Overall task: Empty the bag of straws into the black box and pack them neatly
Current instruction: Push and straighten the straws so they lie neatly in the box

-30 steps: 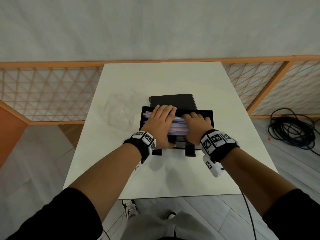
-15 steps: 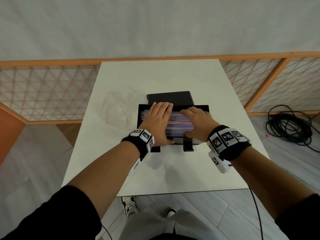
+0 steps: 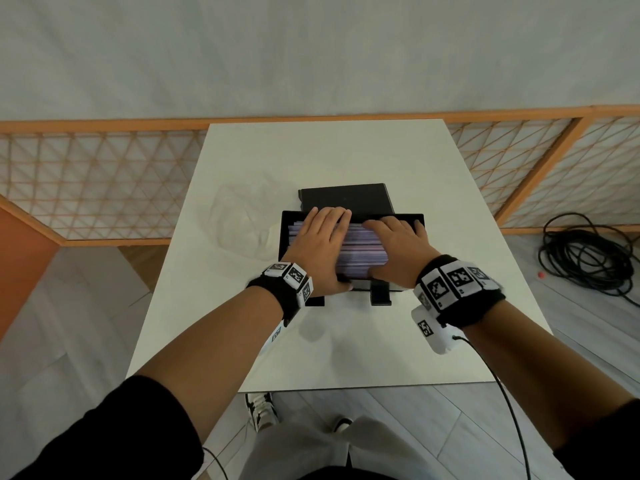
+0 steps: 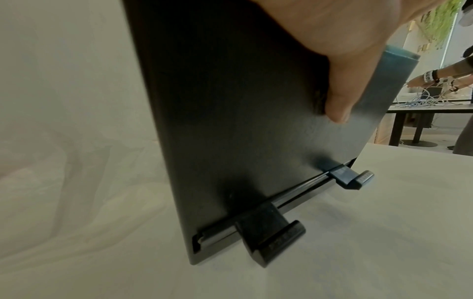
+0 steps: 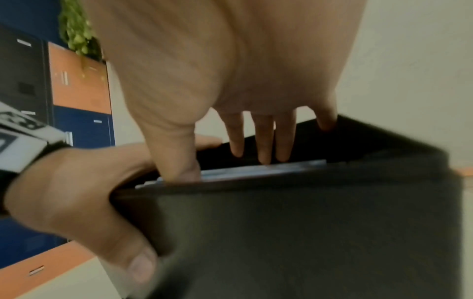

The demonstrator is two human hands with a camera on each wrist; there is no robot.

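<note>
The black box (image 3: 410, 219) stands open mid-table, filled with a flat layer of purple-pink straws (image 3: 360, 251). My left hand (image 3: 322, 242) lies flat on the left part of the straws, fingers reaching the far wall. Its thumb (image 4: 340, 97) presses the outside of the near wall (image 4: 230, 121). My right hand (image 3: 398, 242) lies flat on the right part, fingers spread toward the far right corner. In the right wrist view its thumb (image 5: 179, 161) pushes down on the straws (image 5: 256, 172) just inside the near wall (image 5: 307, 232).
The box lid (image 3: 346, 199) lies right behind the box. The crumpled clear bag (image 3: 239, 223) sits to the box's left. Two black clips (image 4: 271, 234) stick out from the near wall's base. A wooden lattice rail (image 3: 104, 188) rings the white table (image 3: 346, 358). Black cable (image 3: 588, 254) is coiled on the floor at right.
My right hand has flattened out and slid slightly right across the straws. The left hand stays in place on the left part.
</note>
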